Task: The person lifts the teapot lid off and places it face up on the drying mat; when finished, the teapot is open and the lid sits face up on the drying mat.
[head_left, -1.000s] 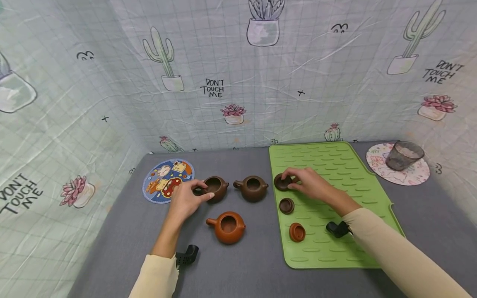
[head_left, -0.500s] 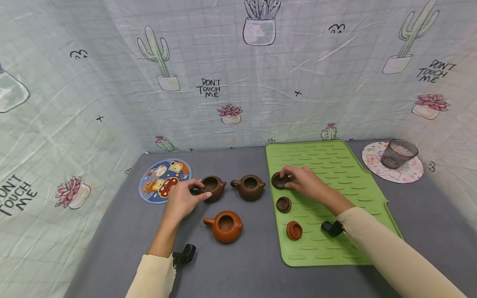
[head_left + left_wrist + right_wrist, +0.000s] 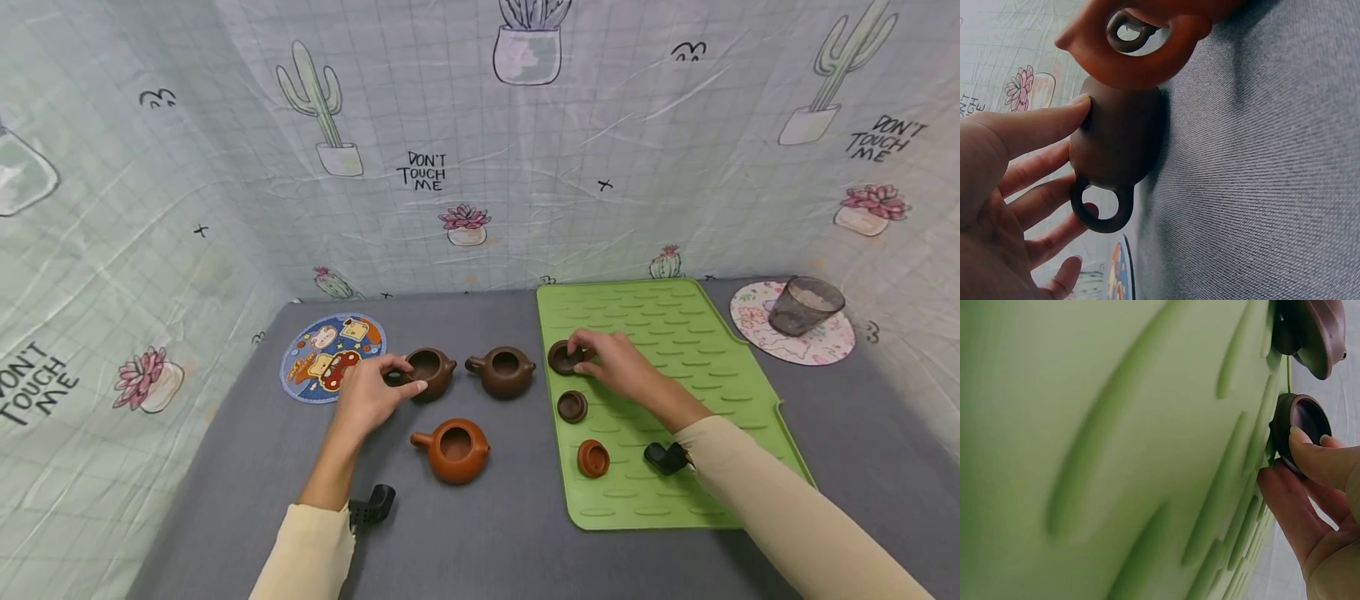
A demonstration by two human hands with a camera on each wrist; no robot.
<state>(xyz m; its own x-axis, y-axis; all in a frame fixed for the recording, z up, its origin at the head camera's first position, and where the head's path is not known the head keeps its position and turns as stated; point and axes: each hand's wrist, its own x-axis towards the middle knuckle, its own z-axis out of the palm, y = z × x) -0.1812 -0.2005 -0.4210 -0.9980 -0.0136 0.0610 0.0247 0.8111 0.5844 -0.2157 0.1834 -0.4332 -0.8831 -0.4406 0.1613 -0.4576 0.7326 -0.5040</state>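
Note:
My left hand (image 3: 367,393) grips a dark brown teapot (image 3: 442,382) without a lid, thumb and forefinger at its rim. In the left wrist view its loop handle (image 3: 1124,209) faces the hand, and the other fingers spread behind. A dark round lid (image 3: 559,358), turned hollow side up at the mat's left edge, is pinched between the thumb and fingers of my right hand (image 3: 626,371). Beside the held teapot stands a second open brown teapot (image 3: 507,385). Nearer sits an orange-brown teapot (image 3: 468,467), also open on top.
A green ridged mat (image 3: 675,500) lies on the right of the grey table. On it are a small dark lid (image 3: 572,407) and an orange-brown lid (image 3: 592,458). A blue cartoon coaster (image 3: 311,354) lies far left; a grey cup (image 3: 802,310) stands on a floral coaster (image 3: 825,350).
Both hands keep the same hold on the teapot and the lid. The head view has shifted slightly; the objects stay in place.

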